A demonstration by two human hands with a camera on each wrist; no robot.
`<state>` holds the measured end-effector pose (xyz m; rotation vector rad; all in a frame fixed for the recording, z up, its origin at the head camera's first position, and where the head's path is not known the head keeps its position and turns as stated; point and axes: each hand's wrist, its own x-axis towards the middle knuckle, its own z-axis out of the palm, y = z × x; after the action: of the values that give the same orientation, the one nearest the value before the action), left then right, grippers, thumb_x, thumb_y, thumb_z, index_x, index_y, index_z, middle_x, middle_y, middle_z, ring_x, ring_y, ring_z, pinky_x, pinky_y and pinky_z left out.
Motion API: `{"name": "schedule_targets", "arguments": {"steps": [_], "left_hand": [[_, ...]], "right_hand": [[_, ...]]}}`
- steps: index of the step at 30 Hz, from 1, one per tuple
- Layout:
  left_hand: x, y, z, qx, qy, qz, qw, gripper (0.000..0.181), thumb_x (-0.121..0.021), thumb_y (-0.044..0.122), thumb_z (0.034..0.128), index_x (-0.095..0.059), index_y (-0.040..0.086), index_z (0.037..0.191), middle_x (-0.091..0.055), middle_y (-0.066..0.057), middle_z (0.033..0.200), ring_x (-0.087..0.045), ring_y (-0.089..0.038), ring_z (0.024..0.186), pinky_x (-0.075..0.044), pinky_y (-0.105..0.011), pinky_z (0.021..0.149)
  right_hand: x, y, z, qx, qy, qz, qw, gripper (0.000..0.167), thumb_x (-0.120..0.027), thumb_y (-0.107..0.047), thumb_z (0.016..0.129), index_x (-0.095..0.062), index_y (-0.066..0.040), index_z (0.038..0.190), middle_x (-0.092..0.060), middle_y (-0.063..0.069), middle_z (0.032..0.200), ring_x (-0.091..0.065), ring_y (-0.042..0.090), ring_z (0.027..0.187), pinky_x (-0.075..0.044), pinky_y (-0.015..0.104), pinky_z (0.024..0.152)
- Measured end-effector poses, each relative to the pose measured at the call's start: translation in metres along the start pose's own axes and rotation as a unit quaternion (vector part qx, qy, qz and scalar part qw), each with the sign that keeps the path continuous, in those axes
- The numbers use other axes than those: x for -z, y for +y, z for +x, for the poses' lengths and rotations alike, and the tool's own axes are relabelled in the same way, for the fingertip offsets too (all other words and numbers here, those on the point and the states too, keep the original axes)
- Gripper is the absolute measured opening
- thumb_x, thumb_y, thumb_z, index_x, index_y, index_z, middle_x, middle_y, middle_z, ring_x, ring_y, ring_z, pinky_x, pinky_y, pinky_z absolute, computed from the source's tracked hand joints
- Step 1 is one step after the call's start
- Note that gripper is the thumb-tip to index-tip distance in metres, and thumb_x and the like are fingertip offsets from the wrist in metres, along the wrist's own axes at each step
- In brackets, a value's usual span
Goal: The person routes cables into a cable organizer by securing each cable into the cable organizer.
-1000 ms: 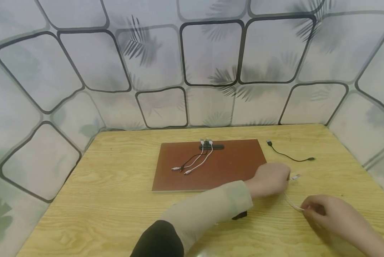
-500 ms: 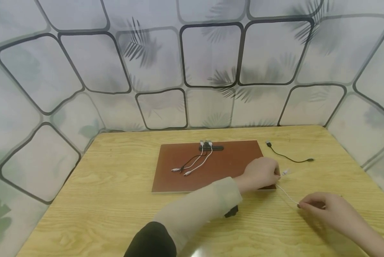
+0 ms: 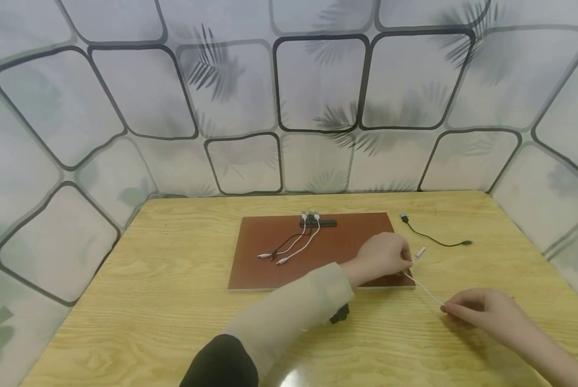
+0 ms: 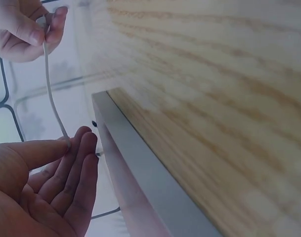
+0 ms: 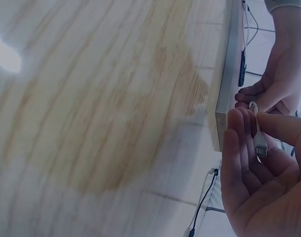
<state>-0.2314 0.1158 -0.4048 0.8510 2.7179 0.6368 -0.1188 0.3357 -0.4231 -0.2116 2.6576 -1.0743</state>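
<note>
A thin white USB cable (image 3: 426,291) is stretched between my two hands over the right part of the table. My left hand (image 3: 382,253) pinches it between thumb and fingers above the right side of a brown board (image 3: 265,236). A white plug (image 3: 419,253) sticks out beyond that hand. My right hand (image 3: 487,312) pinches the cable near its other end; in the right wrist view a small white connector (image 5: 260,148) with a metal tip lies against the palm. In the left wrist view the cable (image 4: 52,94) runs from the left hand (image 4: 46,182) to the right hand (image 4: 31,34).
At the board's back edge lies a black strip (image 3: 329,223) with two white cables (image 3: 296,251) and a black cable (image 3: 294,235) at it. A short black USB cable (image 3: 434,237) lies on the wooden table (image 3: 163,301) right of the board. A patterned wall covering (image 3: 318,161) stands behind.
Both hands have shifted left with the white cable, the left hand moving over the board's right side. The cable between them looks straighter.
</note>
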Motion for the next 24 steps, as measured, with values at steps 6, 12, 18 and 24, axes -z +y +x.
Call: {"name": "schedule_targets", "arguments": {"steps": [6, 12, 18, 24], "left_hand": [[0.007, -0.006, -0.005, -0.009, -0.010, -0.045, 0.9989, 0.009, -0.074, 0.022, 0.1013, -0.082, 0.021, 0.097, -0.078, 0.012, 0.077, -0.067, 0.006, 0.061, -0.048, -0.009, 0.066], [0.006, -0.012, -0.006, -0.011, -0.010, -0.047, 0.9988, 0.009, -0.073, 0.021, 0.1027, -0.082, 0.020, 0.102, -0.079, 0.011, 0.080, -0.066, 0.006, 0.060, -0.049, -0.008, 0.066], [0.007, -0.016, -0.006, 0.007, -0.017, -0.075, 0.9970, 0.011, -0.072, 0.021, 0.1033, -0.082, 0.017, 0.102, -0.079, 0.009, 0.079, -0.067, 0.004, 0.059, -0.050, -0.010, 0.062], [0.009, -0.021, -0.006, 0.018, -0.018, -0.105, 0.9941, 0.011, -0.072, 0.020, 0.1032, -0.081, 0.014, 0.102, -0.080, 0.005, 0.079, -0.069, 0.001, 0.060, -0.051, -0.012, 0.058]], "right_hand": [[0.003, -0.001, 0.001, -0.017, -0.045, 0.087, 0.9951, 0.037, -0.056, -0.014, 0.111, -0.068, 0.020, 0.118, -0.081, -0.006, 0.096, -0.073, -0.002, 0.083, -0.063, 0.024, 0.075], [0.001, 0.000, 0.004, -0.035, -0.054, 0.112, 0.9916, 0.039, -0.055, -0.015, 0.111, -0.067, 0.021, 0.120, -0.081, -0.008, 0.097, -0.073, -0.002, 0.083, -0.063, 0.024, 0.076], [0.001, -0.001, 0.009, -0.065, -0.069, 0.129, 0.9871, 0.042, -0.055, -0.021, 0.112, -0.068, 0.017, 0.123, -0.080, -0.003, 0.100, -0.073, 0.002, 0.085, -0.064, 0.025, 0.079], [0.000, -0.001, 0.014, -0.055, -0.078, 0.155, 0.9833, 0.044, -0.051, -0.019, 0.113, -0.066, 0.021, 0.124, -0.079, -0.005, 0.100, -0.073, 0.003, 0.086, -0.064, 0.025, 0.079]]}}
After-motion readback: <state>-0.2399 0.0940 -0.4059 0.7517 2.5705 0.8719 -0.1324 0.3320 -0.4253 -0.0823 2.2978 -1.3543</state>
